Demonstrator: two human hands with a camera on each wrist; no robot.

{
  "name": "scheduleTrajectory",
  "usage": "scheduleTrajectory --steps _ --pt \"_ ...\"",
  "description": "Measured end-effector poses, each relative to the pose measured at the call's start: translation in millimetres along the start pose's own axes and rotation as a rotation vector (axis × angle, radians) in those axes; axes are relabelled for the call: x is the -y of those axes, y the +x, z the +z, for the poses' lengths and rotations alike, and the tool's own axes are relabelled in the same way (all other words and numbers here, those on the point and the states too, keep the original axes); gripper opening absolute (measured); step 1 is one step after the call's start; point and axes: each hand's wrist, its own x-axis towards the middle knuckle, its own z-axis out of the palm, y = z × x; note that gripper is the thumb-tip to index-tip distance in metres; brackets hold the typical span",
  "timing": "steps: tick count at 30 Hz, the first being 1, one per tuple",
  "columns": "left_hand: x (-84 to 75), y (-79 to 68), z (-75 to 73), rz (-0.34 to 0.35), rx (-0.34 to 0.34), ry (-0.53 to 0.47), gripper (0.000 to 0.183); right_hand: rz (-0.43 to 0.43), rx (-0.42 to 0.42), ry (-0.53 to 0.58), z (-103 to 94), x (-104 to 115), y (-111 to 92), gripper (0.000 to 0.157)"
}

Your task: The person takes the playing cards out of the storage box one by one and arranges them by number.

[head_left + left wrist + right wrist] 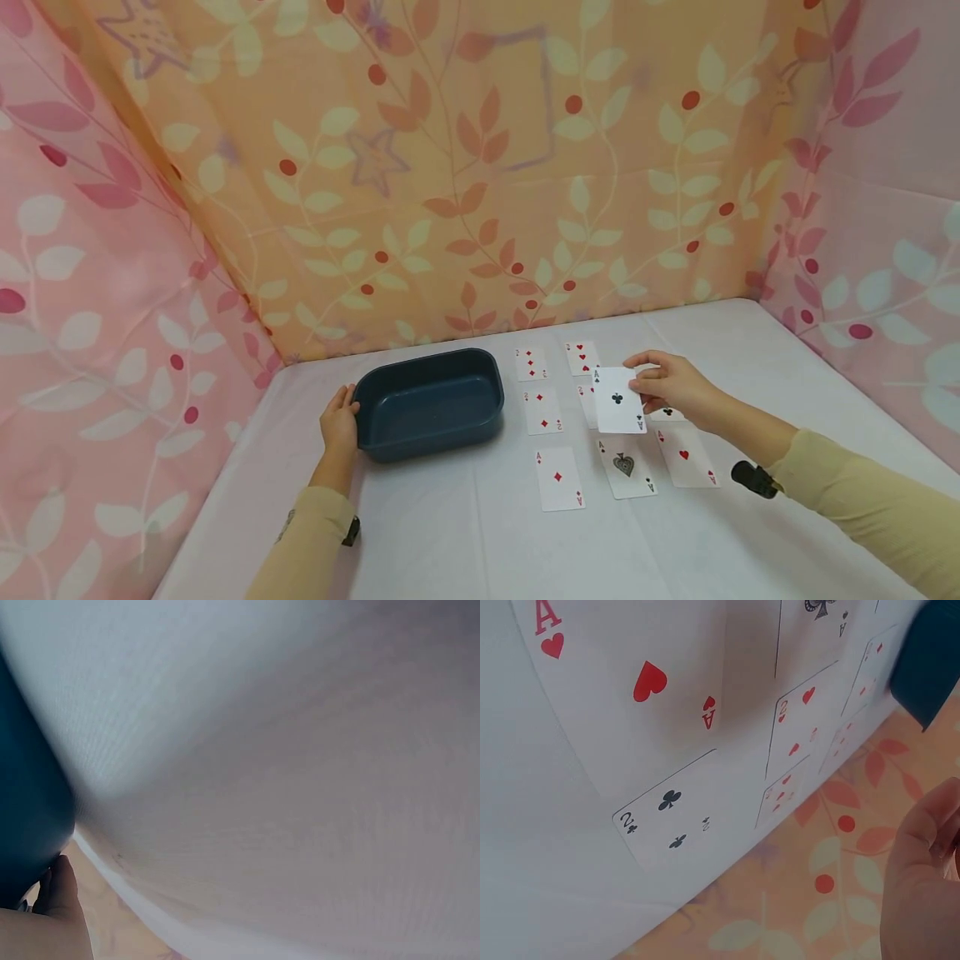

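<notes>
My right hand (678, 387) pinches the ace of clubs (617, 404) by its right edge, raised above rows of face-up playing cards. Below it lie the ace of spades (624, 465) and the ace of hearts (684, 455). The held card partly covers the two of hearts (587, 398), and the hand partly covers the two of clubs (671, 801). My left hand (340, 418) grips the left end of a dark blue rectangular tub (431, 448), fingers at its rim. In the left wrist view, the hand (60, 907) touches the tub's side (30, 787).
Left of these cards lie the ace of diamonds (557, 478), two of diamonds (542, 412) and three of diamonds (531, 364). The three of hearts (581, 357) is at the back. A white cloth (465, 533) covers the table; patterned curtains (480, 167) hang behind and at both sides.
</notes>
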Motion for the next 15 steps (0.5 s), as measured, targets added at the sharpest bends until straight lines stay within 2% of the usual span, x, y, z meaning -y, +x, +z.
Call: scheduleTrajectory --steps 15 --pt "-0.5 -0.5 0.2 -0.006 -0.002 -0.007 0.054 0.009 -0.006 -0.005 -13.0 -10.2 -9.9 0.042"
